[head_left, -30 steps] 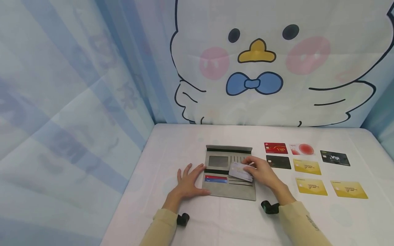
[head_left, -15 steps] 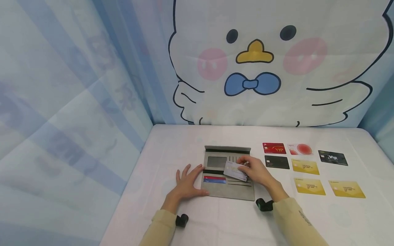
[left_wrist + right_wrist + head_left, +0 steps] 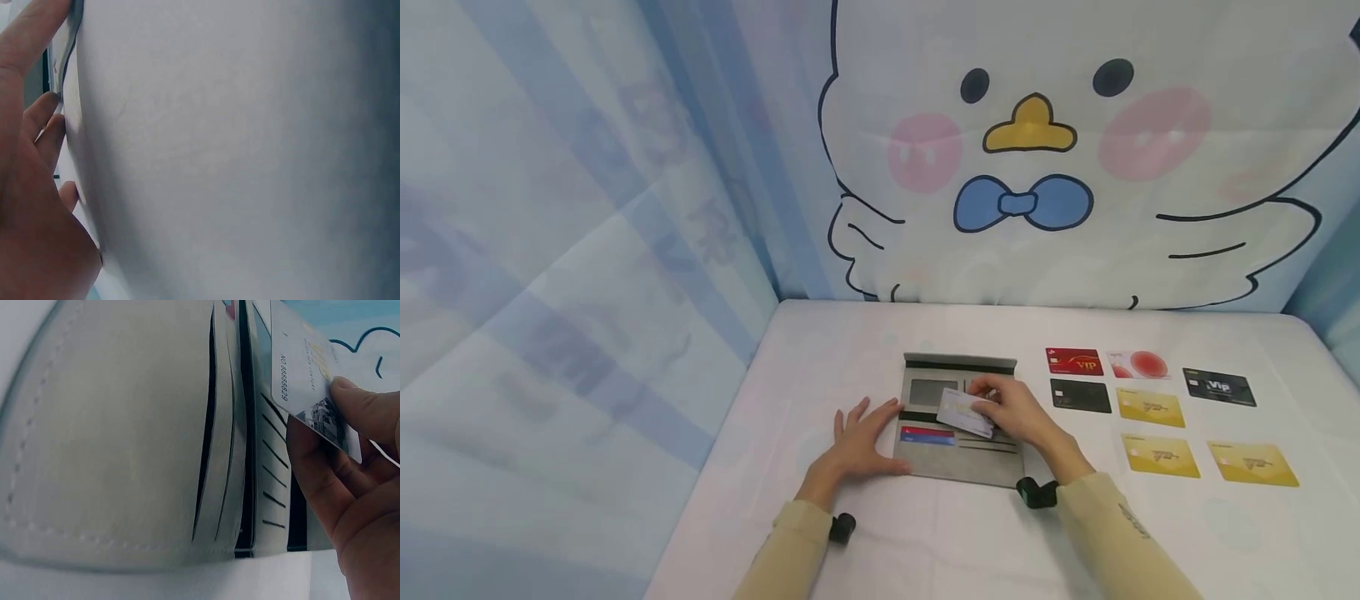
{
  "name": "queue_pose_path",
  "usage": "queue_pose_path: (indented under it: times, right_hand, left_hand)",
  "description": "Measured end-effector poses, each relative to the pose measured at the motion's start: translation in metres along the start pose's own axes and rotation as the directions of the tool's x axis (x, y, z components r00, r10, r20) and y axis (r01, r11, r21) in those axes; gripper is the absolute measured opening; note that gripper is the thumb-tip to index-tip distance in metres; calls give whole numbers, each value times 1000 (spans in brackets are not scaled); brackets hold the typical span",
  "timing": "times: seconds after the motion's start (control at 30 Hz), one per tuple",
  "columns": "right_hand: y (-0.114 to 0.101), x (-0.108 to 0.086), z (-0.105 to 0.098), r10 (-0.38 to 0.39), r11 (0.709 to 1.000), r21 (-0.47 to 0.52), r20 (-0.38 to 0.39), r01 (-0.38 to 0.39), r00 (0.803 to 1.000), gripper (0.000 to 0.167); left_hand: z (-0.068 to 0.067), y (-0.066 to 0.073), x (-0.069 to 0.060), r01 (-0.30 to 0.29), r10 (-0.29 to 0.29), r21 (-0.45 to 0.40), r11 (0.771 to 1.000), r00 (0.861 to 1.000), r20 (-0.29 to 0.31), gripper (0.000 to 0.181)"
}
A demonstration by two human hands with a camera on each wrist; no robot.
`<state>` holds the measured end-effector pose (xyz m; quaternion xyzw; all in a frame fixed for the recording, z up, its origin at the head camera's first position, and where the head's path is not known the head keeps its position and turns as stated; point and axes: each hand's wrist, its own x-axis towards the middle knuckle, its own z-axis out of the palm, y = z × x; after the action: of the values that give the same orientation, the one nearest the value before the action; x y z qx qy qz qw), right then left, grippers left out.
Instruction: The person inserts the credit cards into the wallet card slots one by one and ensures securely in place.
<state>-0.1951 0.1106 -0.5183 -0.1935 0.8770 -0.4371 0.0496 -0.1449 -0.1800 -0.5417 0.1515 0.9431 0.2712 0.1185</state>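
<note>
An unfolded grey wallet (image 3: 932, 465) lies on the white table, with card slots and a dark window panel. Red and blue card edges (image 3: 927, 437) show in its lower left slot. My right hand (image 3: 1018, 410) pinches a silvery-white card (image 3: 962, 412) between thumb and fingers, tilted over the middle of the wallet. Close up in the right wrist view, that card (image 3: 312, 381) stands above the slots, apart from the lower pockets. My left hand (image 3: 855, 446) rests spread at the wallet's left edge, thumb and fingertips touching it. In the left wrist view the left hand (image 3: 37, 206) is partly cut off.
To the right of the wallet lie a red card (image 3: 1074, 362), a white card with red circles (image 3: 1138, 364), two black cards (image 3: 1080, 396) and several gold cards (image 3: 1161, 456). A cartoon-printed curtain (image 3: 1022, 258) rises behind the table (image 3: 940, 546).
My right hand has moved left with the white card, bringing it from the wallet's right part toward its middle. The left hand stays at the wallet's edge.
</note>
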Motion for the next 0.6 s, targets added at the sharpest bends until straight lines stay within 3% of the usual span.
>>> queue_pose_path:
  times: [0.6]
  right_hand:
    - [-8,19,21,-32,999,7,-13,32,999,14]
  left_hand:
    - [1,3,4,24,-25,-9,1000,999,-20,92]
